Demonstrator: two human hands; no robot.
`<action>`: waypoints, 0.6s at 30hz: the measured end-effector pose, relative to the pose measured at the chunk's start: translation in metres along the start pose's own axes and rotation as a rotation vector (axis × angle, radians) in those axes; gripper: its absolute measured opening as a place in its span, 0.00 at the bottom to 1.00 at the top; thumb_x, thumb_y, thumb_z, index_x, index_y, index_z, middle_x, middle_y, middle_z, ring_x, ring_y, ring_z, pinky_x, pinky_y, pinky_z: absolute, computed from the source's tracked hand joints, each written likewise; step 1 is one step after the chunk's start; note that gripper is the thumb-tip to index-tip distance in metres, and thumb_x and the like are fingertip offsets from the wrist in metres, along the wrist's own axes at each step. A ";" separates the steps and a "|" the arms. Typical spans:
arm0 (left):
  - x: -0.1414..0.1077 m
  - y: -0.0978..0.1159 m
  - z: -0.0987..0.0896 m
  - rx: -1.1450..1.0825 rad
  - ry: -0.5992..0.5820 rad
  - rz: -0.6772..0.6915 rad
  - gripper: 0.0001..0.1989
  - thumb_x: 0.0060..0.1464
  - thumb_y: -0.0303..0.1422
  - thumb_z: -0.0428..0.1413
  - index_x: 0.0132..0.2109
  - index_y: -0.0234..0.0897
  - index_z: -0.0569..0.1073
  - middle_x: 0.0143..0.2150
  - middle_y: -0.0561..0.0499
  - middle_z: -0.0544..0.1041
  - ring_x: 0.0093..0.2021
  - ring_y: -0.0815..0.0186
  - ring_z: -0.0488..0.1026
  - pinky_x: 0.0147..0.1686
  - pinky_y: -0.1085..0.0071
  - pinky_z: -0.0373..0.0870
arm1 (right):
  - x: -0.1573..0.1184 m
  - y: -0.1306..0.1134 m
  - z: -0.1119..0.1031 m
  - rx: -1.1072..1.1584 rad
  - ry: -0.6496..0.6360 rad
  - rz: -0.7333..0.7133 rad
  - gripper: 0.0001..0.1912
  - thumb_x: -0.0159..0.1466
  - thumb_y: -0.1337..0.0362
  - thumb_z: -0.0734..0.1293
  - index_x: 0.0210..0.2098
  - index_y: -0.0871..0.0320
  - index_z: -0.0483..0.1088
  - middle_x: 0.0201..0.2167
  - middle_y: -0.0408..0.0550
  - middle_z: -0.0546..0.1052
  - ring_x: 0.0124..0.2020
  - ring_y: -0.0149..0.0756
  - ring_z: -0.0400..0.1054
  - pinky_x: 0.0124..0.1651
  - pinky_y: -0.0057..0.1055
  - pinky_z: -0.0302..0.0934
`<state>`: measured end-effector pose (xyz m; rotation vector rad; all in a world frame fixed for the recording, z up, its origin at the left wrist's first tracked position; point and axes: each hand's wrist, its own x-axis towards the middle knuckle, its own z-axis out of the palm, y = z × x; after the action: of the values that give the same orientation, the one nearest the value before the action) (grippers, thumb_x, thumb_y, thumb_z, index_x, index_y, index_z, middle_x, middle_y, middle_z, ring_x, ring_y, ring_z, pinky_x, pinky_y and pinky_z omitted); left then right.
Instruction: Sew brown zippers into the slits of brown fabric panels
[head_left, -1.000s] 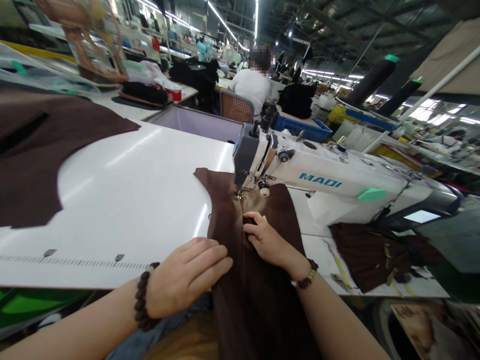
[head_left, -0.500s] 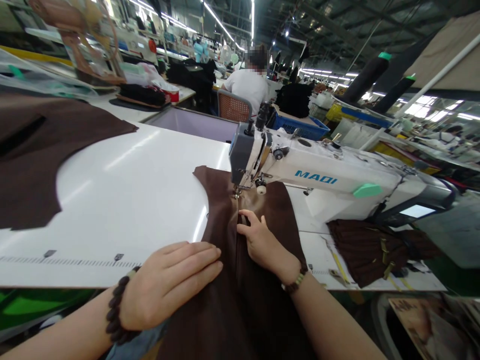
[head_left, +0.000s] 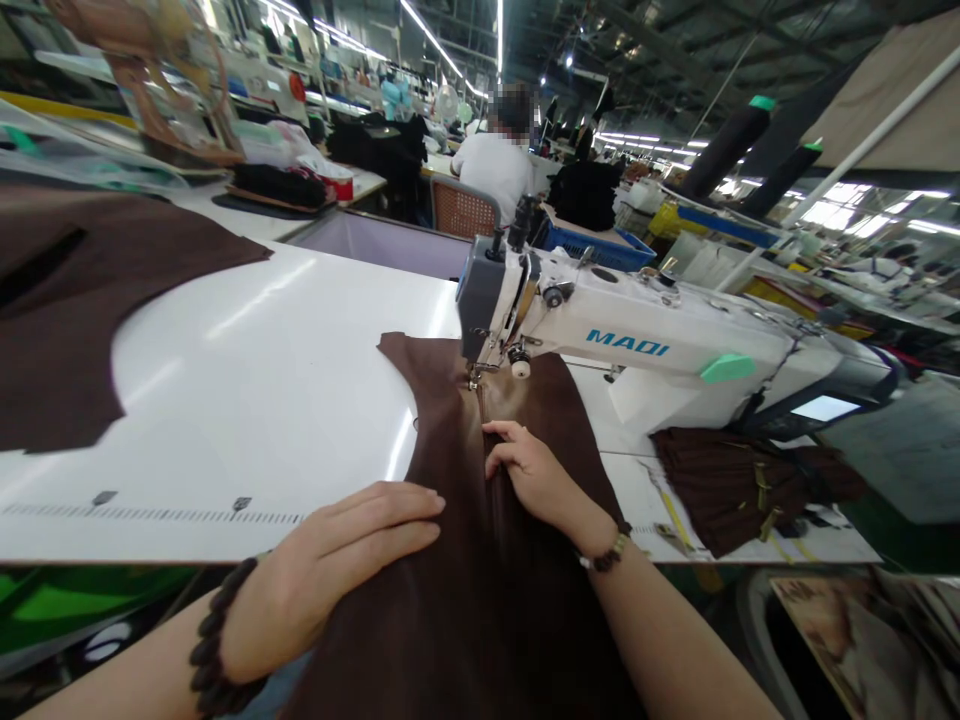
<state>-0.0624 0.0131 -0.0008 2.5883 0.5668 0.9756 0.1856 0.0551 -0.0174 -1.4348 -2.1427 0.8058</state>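
Note:
A dark brown piece of fabric point(head_left: 450, 600) lies under the needle area of a white sewing machine point(head_left: 637, 340) and hangs over the table's front edge. My left hand point(head_left: 345, 560) rests flat on its left side, fingers stretched out together. Just in front of the presser foot point(head_left: 474, 380), my right hand point(head_left: 536, 480) is bent over the narrow seam strip point(head_left: 484, 405). Its thumb and index finger grip the fabric there, and the other fingers curl under, partly hidden.
Another brown cut piece point(head_left: 60, 330) lies at the left of the white table point(head_left: 300, 380). Folded brown pieces point(head_left: 720, 490) with metal-coloured parts sit right, under the machine's screen point(head_left: 825, 408). A person in white point(head_left: 495, 165) sits ahead, near a blue crate point(head_left: 592, 245).
The fabric has shifted slightly at the foot. My right hand has moved a little to the right along the seam, its thumb and index closer together. My left hand stays flat.

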 end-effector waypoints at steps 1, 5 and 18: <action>0.002 0.000 0.001 -0.030 0.009 0.012 0.15 0.64 0.26 0.38 0.52 0.36 0.65 0.49 0.43 0.72 0.50 0.64 0.68 0.48 0.71 0.67 | -0.006 0.001 -0.003 0.026 0.053 0.000 0.18 0.58 0.78 0.53 0.25 0.59 0.70 0.51 0.50 0.66 0.54 0.34 0.60 0.61 0.43 0.47; 0.016 0.004 0.005 -0.125 0.031 0.039 0.12 0.64 0.29 0.39 0.44 0.34 0.67 0.36 0.44 0.73 0.38 0.64 0.70 0.37 0.70 0.69 | -0.049 -0.014 -0.010 0.106 -0.013 -0.049 0.17 0.62 0.65 0.59 0.50 0.58 0.65 0.59 0.53 0.59 0.61 0.37 0.52 0.62 0.41 0.46; 0.063 0.017 0.011 0.009 0.341 -0.116 0.09 0.59 0.23 0.47 0.46 0.34 0.65 0.49 0.44 0.67 0.49 0.65 0.66 0.48 0.70 0.66 | -0.113 -0.027 0.005 0.408 0.134 0.761 0.43 0.53 0.38 0.61 0.58 0.61 0.60 0.59 0.50 0.59 0.64 0.44 0.42 0.66 0.41 0.35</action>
<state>-0.0075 0.0258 0.0337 2.3780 0.7967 1.3855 0.2056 -0.0589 -0.0064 -1.9962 -1.1985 1.2659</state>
